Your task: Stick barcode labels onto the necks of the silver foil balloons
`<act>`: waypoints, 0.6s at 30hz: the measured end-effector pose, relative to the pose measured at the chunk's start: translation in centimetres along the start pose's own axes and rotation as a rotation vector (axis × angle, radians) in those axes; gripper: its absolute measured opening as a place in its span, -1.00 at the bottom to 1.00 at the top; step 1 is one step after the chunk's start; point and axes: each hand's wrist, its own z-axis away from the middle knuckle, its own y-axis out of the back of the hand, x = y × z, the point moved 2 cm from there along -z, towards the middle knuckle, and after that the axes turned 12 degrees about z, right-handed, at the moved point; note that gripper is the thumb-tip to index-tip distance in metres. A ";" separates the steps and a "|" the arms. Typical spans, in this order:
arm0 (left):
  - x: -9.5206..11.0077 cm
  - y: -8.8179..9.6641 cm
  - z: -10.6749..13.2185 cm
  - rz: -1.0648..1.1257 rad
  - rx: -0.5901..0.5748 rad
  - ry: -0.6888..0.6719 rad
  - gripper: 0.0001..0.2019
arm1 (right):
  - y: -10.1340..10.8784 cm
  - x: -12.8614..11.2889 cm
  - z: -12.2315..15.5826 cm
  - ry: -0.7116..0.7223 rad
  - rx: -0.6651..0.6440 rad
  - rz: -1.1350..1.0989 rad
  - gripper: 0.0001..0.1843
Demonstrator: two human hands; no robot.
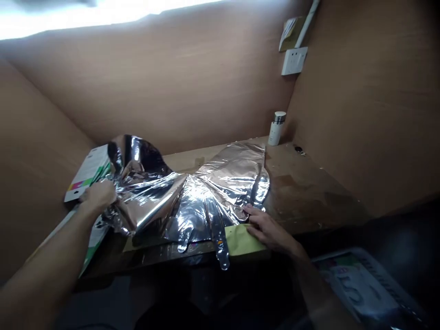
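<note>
A shiny silver and rose foil balloon (199, 201), uninflated, is spread across the table and reaches past its front edge, where narrow tabs hang down. Its left part is bunched up and raised, with my left hand (99, 197) closed around the crumpled foil. My right hand (270, 227) pinches the balloon's lower right edge, and creases run toward its fingertips. Under the right hand, a sheet of yellow paper (242, 240) lies at the table's front edge, partly covered by foil.
Printed cardboard packaging (85, 172) lies at the left. At the back right stand a white bottle (276, 129) and a small dark object (299, 150). A wall socket (294, 61) is above. Brown panels enclose the table (292, 192). A bin with packages (364, 284) sits lower right.
</note>
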 end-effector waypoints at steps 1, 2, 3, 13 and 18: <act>0.0 0.6 1.1 -0.004 0.055 -0.018 -0.59 | 0.6 -0.2 0.4 -0.027 -0.017 -0.073 -0.76; 0.0 0.6 2.1 -0.027 0.143 -0.039 -0.56 | 1.3 -0.5 0.9 -0.073 -0.038 -0.163 -0.70; 0.1 -0.2 3.1 -0.054 0.249 -0.056 -0.54 | 2.0 -1.0 1.5 -0.140 -0.069 -0.265 -0.67; -1.9 -26.6 14.6 0.779 -0.422 0.403 -0.37 | -0.5 -8.7 0.8 -0.387 -0.364 -0.731 -0.54; -6.0 -26.1 16.9 1.020 -0.052 0.527 -0.31 | -1.1 -9.7 -0.3 -0.074 0.212 -0.213 -0.79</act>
